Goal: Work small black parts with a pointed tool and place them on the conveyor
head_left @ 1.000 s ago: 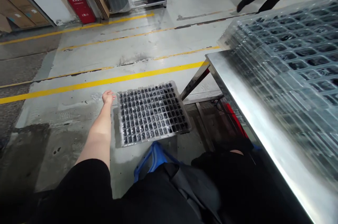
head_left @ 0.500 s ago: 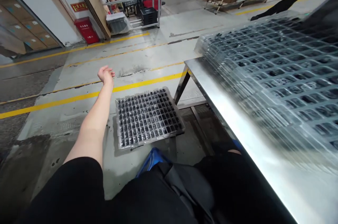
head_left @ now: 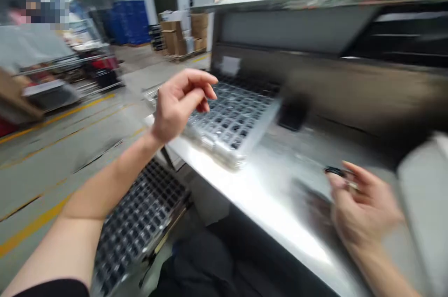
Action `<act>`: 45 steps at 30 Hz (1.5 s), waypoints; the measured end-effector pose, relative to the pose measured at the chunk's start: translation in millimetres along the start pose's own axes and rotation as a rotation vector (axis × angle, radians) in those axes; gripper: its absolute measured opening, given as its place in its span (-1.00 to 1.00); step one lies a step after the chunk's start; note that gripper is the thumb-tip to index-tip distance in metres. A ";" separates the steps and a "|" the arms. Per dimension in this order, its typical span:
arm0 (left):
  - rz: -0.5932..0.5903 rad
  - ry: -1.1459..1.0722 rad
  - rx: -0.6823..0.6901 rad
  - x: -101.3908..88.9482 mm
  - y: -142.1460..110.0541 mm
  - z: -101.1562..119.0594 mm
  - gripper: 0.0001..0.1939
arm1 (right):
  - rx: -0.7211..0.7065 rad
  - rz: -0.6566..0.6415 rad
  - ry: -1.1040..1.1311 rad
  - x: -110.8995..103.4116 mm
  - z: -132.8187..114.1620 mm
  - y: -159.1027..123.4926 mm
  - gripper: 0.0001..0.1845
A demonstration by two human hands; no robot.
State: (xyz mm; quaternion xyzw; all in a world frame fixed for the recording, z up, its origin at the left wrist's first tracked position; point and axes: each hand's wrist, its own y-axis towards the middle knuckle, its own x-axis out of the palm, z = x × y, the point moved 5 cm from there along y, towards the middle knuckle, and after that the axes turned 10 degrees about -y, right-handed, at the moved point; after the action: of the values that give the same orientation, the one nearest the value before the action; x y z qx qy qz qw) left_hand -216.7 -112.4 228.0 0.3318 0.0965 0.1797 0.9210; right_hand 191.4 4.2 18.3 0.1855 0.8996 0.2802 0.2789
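Observation:
My left hand (head_left: 180,101) hangs in the air above the near corner of a stack of clear plastic compartment trays (head_left: 234,120) on the steel table (head_left: 266,194). Its fingers are loosely curled and apart, with nothing in them. My right hand (head_left: 360,208) is low at the right over the table, fingers pinched on a small dark part (head_left: 334,171). A filled tray of small dark parts (head_left: 140,222) lies on the floor under my left forearm. The picture is smeared by motion.
A dark blurred object (head_left: 294,113) sits on the table beyond the tray stack. A shelf runs above the table's back. Yellow floor lines (head_left: 31,227), metal racks (head_left: 66,78), cardboard boxes (head_left: 182,36) and blue crates (head_left: 131,22) lie to the left and behind.
My left hand rose from beside the floor tray to over the table's tray stack. The view swung up and right, bringing my right hand into sight.

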 end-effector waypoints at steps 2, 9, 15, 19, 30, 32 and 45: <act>-0.289 -0.236 0.028 89.1 -18.5 12.9 -0.82 | 0.049 -0.010 0.128 -5.0 -0.4 5.0 -0.39; -0.591 -0.649 -0.569 271.7 -82.0 -66.6 -0.68 | 0.155 0.045 0.256 -9.3 4.8 15.0 -0.52; -0.447 -0.740 -0.920 314.7 -100.7 -142.3 -0.27 | 0.142 -0.007 0.224 -6.9 18.1 14.5 -0.58; -0.398 -0.843 -0.966 315.1 -103.4 -156.0 -0.28 | 0.016 -0.049 0.104 -5.7 17.8 10.0 -0.72; -0.347 -0.924 -1.021 303.8 -113.4 -165.6 -0.41 | -0.307 -0.158 0.111 -5.4 -8.1 10.9 -0.51; -0.353 -0.920 -1.034 303.6 -112.5 -165.6 -0.42 | -0.314 -0.162 0.136 -5.8 -9.6 11.4 -0.53; -0.275 -0.931 -1.113 298.6 -110.2 -162.8 -0.51 | -0.230 -0.210 0.177 -5.2 -11.4 7.7 -0.56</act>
State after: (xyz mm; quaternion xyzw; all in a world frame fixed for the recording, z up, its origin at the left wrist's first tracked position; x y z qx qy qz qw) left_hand 38.1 20.6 15.4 -0.1575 -0.3688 -0.0745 0.9130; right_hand 189.9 3.0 32.9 0.0319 0.8970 0.3659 0.2459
